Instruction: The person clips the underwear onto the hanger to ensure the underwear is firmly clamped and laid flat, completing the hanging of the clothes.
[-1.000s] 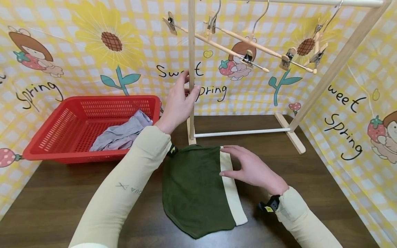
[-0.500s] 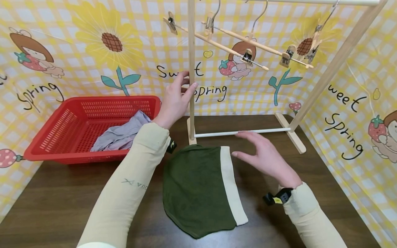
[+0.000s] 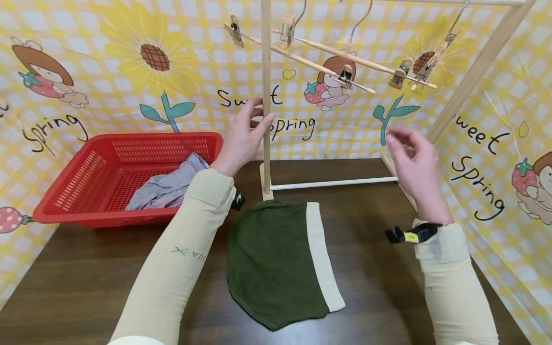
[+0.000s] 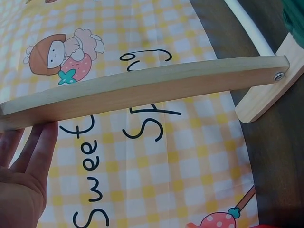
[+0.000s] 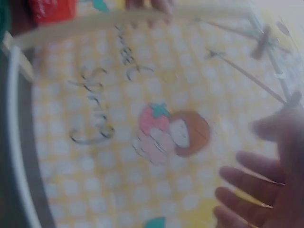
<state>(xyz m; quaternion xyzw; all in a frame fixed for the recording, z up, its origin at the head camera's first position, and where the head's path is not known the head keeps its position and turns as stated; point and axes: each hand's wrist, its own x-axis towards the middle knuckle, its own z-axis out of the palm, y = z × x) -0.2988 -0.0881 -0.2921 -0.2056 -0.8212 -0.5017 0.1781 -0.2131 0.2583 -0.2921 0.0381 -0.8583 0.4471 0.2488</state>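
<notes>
My left hand (image 3: 243, 134) holds the near wooden post (image 3: 266, 72) of a clothes rack, thumb across its front and fingertips at its back. In the left wrist view, the fingers (image 4: 40, 147) meet the post's edge. My right hand (image 3: 418, 160) is raised in the air before the rack's far post (image 3: 483, 64), its fingers loosely bent around nothing. The right wrist view is blurred, with that hand (image 5: 266, 185) spread. Dark green shorts-like cloth with a cream band (image 3: 276, 263) lies flat on the table below the hands.
Wooden clip hangers (image 3: 345, 55) hang from the rack's top bar. A red basket (image 3: 64, 191) at the left holds crumpled grey cloth (image 3: 168, 184). The rack's white lower bar (image 3: 332, 183) runs just above the dark table (image 3: 371, 297). Patterned checked cloth covers the walls.
My right hand has left the cream band of the green garment and risen to the right, toward the rack's far side. The left hand stays at the post; the garment has not moved.
</notes>
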